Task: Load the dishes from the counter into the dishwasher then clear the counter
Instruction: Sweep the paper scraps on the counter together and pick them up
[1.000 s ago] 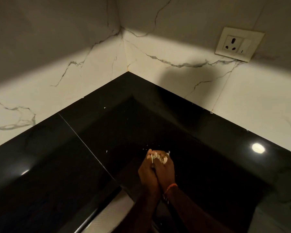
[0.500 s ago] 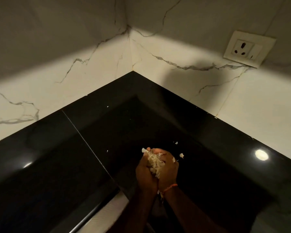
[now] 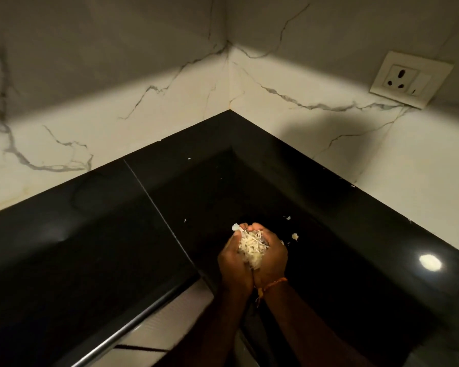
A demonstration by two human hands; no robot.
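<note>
A single head-worn, wide-angle view looks forward and steeply down into the corner of a black counter, close above it, with marble walls filling the upper frame.

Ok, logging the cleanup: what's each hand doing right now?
Left hand: cupped round the pale scraps, holding them.
Right hand: cupped round the same scraps, pressed against the left.

The counter fills a corner between two walls. Near its front edge, the left hand and right hand sit pressed together, scraps cupped between them. Loose bits lie just right of the hands. A socket sits on the far right wall.
</note>
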